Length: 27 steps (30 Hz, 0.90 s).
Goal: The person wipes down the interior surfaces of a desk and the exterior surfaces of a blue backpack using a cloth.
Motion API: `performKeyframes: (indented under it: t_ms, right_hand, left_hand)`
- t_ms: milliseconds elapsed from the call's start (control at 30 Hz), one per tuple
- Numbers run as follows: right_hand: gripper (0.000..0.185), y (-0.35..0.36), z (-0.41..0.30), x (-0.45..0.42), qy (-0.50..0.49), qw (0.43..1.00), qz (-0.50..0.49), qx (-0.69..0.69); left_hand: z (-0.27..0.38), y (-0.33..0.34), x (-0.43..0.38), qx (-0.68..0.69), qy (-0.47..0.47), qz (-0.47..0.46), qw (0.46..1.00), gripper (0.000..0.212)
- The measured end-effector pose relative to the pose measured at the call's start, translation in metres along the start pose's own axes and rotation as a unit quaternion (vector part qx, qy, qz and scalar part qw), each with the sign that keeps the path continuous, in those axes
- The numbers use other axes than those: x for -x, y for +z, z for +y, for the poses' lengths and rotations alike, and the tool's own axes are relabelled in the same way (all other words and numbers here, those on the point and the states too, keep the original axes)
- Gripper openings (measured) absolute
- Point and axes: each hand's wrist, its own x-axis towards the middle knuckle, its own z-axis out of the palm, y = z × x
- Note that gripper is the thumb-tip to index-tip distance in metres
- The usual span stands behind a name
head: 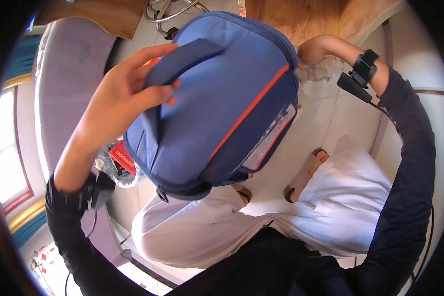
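A blue fabric bag (pixel 222 100) with a red trim line and a clear front pocket is held up before me, above my knees. My left hand (pixel 129 88) grips the bag's padded blue strap handle (pixel 192 55), thumb on the near side and fingers under it. At the bag's far right edge is my right hand (pixel 311 51), bent at the wrist; its fingers are mostly hidden, so its hold cannot be told. A crumpled, translucent plastic bag (pixel 320 71) hangs just below that hand.
A lilac-covered surface (pixel 72 81) stands at the left. Below it, a plastic bag with a red box (pixel 122 157) rests on the floor. A metal chair base (pixel 166 16) and wooden furniture (pixel 292 18) are at the top; white cabinet fronts (pixel 414 55) are at the right.
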Motion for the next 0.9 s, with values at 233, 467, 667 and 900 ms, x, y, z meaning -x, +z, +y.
performKeyframes:
  t_ms: [233,467,667,900]
  right_hand:
    - [0.032,-0.016,0.017,0.057,0.028,0.967,0.203,-0.152]
    - [0.032,-0.05,-0.065,0.064,-0.043,0.873,0.472,-0.117]
    - [0.031,-0.029,-0.095,0.066,-0.258,0.747,0.606,-0.085]
    - [0.047,0.059,-0.095,-0.024,-0.319,0.807,0.495,0.037]
  left_hand:
    - [-0.033,-0.046,-0.078,-0.14,0.075,-0.127,0.979,0.058]
    - [-0.158,-0.138,-0.178,-0.342,0.169,0.057,0.923,0.044]
    - [-0.176,-0.102,-0.233,-0.417,0.105,0.263,0.864,0.041]
    - [-0.163,-0.02,-0.234,-0.239,0.11,0.217,0.94,0.053]
